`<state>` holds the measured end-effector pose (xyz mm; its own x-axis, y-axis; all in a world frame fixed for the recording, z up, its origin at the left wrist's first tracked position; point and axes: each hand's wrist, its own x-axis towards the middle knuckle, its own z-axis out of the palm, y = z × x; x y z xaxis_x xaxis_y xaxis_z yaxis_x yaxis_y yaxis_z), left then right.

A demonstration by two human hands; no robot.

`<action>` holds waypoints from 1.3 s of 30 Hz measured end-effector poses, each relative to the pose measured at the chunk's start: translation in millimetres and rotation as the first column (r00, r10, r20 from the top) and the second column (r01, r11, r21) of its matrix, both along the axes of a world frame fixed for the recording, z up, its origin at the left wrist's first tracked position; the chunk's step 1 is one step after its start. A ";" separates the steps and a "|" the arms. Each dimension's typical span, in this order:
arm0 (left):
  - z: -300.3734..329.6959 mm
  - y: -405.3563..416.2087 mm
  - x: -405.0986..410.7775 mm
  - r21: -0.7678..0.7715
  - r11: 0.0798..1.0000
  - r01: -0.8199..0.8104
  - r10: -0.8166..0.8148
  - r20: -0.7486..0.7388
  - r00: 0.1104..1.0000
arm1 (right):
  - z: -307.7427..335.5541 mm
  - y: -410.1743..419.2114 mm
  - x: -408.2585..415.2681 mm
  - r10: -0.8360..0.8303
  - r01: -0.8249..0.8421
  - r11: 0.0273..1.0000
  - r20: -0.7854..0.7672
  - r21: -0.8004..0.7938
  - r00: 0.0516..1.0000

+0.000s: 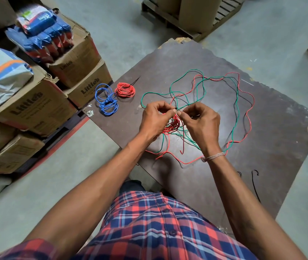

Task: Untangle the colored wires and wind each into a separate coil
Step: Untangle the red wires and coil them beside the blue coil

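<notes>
Both hands meet above the dark board (pixel 262 147), fingers curled. The left hand (pixel 154 119) holds a small bunch of red wire (pixel 172 125); the right hand (pixel 200 121) pinches a strand at the tangle of red, green and black wires (pixel 237 102). A finished blue coil (pixel 106 101) and red coil (pixel 125 89) lie apart at the left, near stacked cardboard boxes (pixel 36 102).

The person wears a short-sleeved checked shirt (pixel 160 228) in red, navy and white with dark buttons (pixel 172 232), and a pale thread band (pixel 213 157) around the right wrist.
</notes>
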<state>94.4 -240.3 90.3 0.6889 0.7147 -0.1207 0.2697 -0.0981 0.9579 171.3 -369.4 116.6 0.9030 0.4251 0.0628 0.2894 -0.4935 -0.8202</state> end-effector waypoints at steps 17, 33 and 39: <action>9.4 15.0 -13.1 0.247 0.949 0.196 -0.181 -0.082 0.980 | -2.8 -5.3 5.8 0.108 -0.091 0.992 -0.225 0.083 0.968; 10.4 21.2 -24.7 0.273 0.930 0.247 -0.238 -0.067 0.969 | -7.9 6.9 15.9 0.141 -0.110 0.987 -0.310 0.115 0.940; 7.1 22.8 -25.7 0.225 0.943 0.244 -0.237 -0.059 0.970 | -11.2 24.9 25.1 0.197 -0.117 0.974 -0.465 0.196 0.863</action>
<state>68.7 -217.6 97.4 0.8424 0.5389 0.0030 0.2394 -0.3793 0.8938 196.4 -344.5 105.5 0.7610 0.5843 -0.2820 -0.0952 -0.3294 -0.9394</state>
